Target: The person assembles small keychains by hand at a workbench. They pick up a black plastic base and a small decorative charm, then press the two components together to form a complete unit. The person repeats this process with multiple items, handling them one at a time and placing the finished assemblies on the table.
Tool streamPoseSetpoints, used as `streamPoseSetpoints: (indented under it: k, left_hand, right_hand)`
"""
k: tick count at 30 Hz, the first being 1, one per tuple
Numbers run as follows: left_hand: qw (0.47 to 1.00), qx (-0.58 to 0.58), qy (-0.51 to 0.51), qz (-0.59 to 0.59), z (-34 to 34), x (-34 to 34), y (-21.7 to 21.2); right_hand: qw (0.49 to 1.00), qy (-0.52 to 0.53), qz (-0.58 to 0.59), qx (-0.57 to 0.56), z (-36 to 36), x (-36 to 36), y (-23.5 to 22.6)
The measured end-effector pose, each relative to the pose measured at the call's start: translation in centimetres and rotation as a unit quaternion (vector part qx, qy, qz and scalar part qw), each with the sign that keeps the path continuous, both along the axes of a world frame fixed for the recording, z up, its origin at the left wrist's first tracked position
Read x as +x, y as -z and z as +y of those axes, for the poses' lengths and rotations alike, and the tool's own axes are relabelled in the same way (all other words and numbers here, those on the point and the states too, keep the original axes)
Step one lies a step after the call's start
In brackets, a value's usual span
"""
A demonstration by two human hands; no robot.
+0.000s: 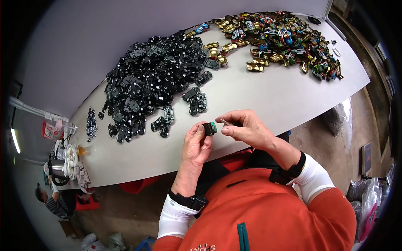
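Note:
Above the table's near edge, my left hand (pixel 195 144) pinches a small toy car (pixel 210 129), black with a bright green end, between thumb and fingertips. Just right of the car is my right hand (pixel 251 130), its thumb and index finger closing around something small and pale that I cannot make out. The fingertips of the two hands are slightly apart. Beyond them, a few black toy car chassis (pixel 197 103) lie loose on the table (pixel 234 90). A large heap of black chassis (pixel 146 79) with wheels rises to the far left.
Gold and multicoloured toy car bodies (pixel 284 42) form a heap at the far right. Small wheel parts (pixel 91 125) lie at the left. Cups (pixel 72 157) and a kettle (pixel 57 169) crowd the table's left end. Another person (pixel 56 203) is at lower left; plastic bags (pixel 368 196) stand right.

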State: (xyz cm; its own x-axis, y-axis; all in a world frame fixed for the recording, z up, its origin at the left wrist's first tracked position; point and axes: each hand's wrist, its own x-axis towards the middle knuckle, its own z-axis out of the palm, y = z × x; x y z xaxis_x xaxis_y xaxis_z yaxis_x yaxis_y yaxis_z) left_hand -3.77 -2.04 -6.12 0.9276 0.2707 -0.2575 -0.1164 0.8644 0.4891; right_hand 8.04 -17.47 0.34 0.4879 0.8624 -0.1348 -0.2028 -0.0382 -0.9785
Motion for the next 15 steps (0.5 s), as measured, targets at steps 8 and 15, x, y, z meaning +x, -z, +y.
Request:
streamPoseSetpoints:
  k: [8,15]
  left_hand:
    - [0.980,0.147,-0.071,-0.114,-1.6,0.4,-2.3]
    - [0.985,0.062,-0.033,-0.158,-2.5,0.5,-1.6]
  right_hand:
    - [0.928,0.089,-0.338,0.127,0.5,-0.7,0.4]
    - [0.855,0.116,-0.454,0.223,1.0,-0.5,1.3]
